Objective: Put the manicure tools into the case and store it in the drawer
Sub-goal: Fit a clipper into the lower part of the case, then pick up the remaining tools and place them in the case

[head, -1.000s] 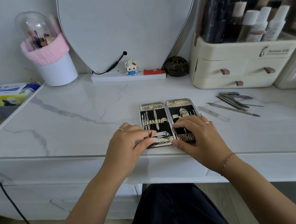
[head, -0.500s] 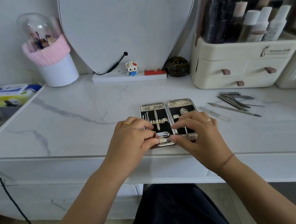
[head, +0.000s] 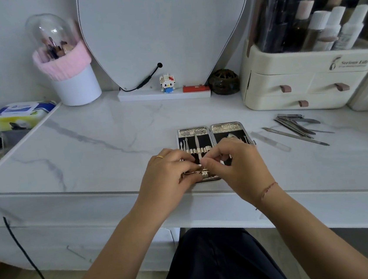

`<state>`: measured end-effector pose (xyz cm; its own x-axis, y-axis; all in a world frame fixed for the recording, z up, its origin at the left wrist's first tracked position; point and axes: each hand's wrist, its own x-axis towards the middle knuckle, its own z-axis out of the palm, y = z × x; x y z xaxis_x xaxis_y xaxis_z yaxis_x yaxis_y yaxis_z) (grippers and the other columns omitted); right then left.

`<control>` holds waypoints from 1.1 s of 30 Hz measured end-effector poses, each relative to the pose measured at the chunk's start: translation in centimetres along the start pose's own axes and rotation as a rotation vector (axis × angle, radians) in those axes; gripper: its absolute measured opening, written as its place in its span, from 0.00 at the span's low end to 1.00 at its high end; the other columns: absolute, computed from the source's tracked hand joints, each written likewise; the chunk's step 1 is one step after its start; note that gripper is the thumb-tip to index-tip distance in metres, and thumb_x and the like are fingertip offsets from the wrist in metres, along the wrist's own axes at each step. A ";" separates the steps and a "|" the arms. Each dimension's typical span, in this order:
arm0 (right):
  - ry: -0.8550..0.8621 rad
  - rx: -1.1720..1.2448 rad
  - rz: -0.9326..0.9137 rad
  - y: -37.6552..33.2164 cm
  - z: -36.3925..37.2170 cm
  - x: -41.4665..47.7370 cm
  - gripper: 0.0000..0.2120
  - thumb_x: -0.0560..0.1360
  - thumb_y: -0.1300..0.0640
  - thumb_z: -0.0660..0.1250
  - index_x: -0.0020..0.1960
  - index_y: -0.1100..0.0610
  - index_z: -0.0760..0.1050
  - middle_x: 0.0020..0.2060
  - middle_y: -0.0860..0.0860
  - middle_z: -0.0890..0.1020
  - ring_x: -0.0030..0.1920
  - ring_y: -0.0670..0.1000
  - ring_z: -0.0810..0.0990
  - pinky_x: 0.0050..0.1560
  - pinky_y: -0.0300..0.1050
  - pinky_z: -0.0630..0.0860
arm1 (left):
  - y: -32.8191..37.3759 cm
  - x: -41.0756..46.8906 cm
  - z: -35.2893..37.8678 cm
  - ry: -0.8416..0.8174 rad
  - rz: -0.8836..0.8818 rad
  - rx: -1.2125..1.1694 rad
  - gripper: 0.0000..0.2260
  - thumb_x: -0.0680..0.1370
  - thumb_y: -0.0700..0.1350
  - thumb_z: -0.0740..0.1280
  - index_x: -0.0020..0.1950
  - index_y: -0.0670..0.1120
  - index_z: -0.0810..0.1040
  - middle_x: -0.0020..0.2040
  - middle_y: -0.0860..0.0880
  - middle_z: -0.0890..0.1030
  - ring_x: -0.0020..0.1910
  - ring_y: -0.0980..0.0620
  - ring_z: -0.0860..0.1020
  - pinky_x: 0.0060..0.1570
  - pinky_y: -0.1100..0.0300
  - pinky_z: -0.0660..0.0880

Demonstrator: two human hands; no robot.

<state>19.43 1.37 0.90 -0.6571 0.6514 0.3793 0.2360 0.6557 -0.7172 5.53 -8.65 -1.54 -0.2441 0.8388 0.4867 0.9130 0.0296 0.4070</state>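
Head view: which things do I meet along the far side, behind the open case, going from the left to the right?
pack of wipes → white brush holder with pink band → small toy figure → red box → dark round pot → cream drawer organiser

Left hand (head: 166,172), right hand (head: 241,167) close together, forearms converging, fingers (head: 212,166) curled inward.

Lower half of case (head: 192,131) hidden under left hand (head: 168,172) & right hand (head: 236,168), small metal piece (head: 205,174) they pinch too small to ID, bottles (head: 326,29) upper right blurred, mirror (head: 166,27) top cropped.
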 end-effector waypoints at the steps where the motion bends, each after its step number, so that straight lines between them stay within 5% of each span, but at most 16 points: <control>1: 0.004 -0.023 0.015 0.3 -0.3 -0.2 0.07 0.69 0.50 0.72 0.33 0.47 0.78 0.30 0.42 0.77 0.38 0.43 0.73 0.52 0.58 0.71 | 0.0 -0.2 0.2 0.013 -0.046 -0.080 0.16 0.70 0.59 0.64 0.45 0.51 0.85 0.48 0.57 0.81 0.52 0.54 0.76 0.51 0.56 0.70; 4: -0.002 -0.087 0.052 1.3 -0.8 -0.8 0.07 0.69 0.50 0.72 0.32 0.46 0.79 0.32 0.45 0.79 0.39 0.42 0.74 0.55 0.54 0.69 | -0.2 -0.8 0.6 0.054 -0.150 -0.259 0.10 0.69 0.54 0.70 0.45 0.52 0.86 0.51 0.64 0.78 0.55 0.64 0.72 0.52 0.64 0.71; 10: 0.007 -0.145 0.014 2.1 -1.2 -1.3 0.06 0.69 0.52 0.72 0.34 0.46 0.79 0.31 0.42 0.79 0.40 0.42 0.74 0.51 0.45 0.69 | -0.1 -0.9 0.4 0.041 -0.214 -0.355 0.07 0.71 0.52 0.72 0.46 0.54 0.85 0.54 0.63 0.78 0.59 0.61 0.72 0.57 0.64 0.70; 14: 0.073 -0.109 0.055 3.2 -3.3 -0.6 0.05 0.70 0.57 0.72 0.37 0.49 0.79 0.35 0.42 0.80 0.41 0.43 0.75 0.43 0.30 0.69 | -0.9 0.2 -0.6 0.068 -0.237 -0.346 0.10 0.74 0.54 0.69 0.52 0.54 0.83 0.53 0.60 0.80 0.58 0.62 0.74 0.59 0.66 0.67; 18: 0.185 -0.226 0.178 6.8 -7.3 1.3 0.02 0.70 0.58 0.71 0.42 0.55 0.81 0.39 0.48 0.81 0.41 0.50 0.76 0.39 0.36 0.67 | -2.5 3.0 -1.0 0.032 -0.365 -0.333 0.15 0.77 0.55 0.63 0.59 0.51 0.79 0.58 0.56 0.80 0.60 0.57 0.75 0.63 0.57 0.69; 22: 0.179 -0.336 0.306 10.0 -10.2 3.0 0.05 0.70 0.57 0.72 0.45 0.57 0.82 0.41 0.52 0.83 0.40 0.49 0.75 0.39 0.37 0.67 | -3.3 5.3 -0.2 -0.026 -0.471 -0.339 0.22 0.79 0.58 0.57 0.68 0.49 0.72 0.67 0.52 0.75 0.66 0.54 0.72 0.63 0.61 0.64; 25: 0.095 -0.430 0.342 11.1 -11.3 4.3 0.07 0.70 0.55 0.72 0.47 0.56 0.82 0.42 0.53 0.82 0.44 0.52 0.77 0.47 0.42 0.70 | -3.2 5.7 0.0 -0.047 -0.469 -0.320 0.21 0.80 0.57 0.56 0.69 0.50 0.71 0.68 0.52 0.74 0.64 0.58 0.70 0.61 0.63 0.61; 33: -0.167 -0.617 0.410 10.9 -12.4 7.1 0.07 0.68 0.52 0.73 0.33 0.46 0.77 0.40 0.52 0.81 0.46 0.55 0.78 0.49 0.46 0.73 | -3.6 5.4 0.1 -0.039 -0.491 -0.308 0.21 0.80 0.58 0.55 0.67 0.50 0.74 0.65 0.53 0.77 0.64 0.55 0.72 0.58 0.62 0.63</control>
<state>26.21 17.86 3.02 -0.5186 0.8547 0.0243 0.8099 0.5002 -0.3063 0.91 -4.19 -0.44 -0.5979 0.7859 0.1576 0.5568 0.2657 0.7870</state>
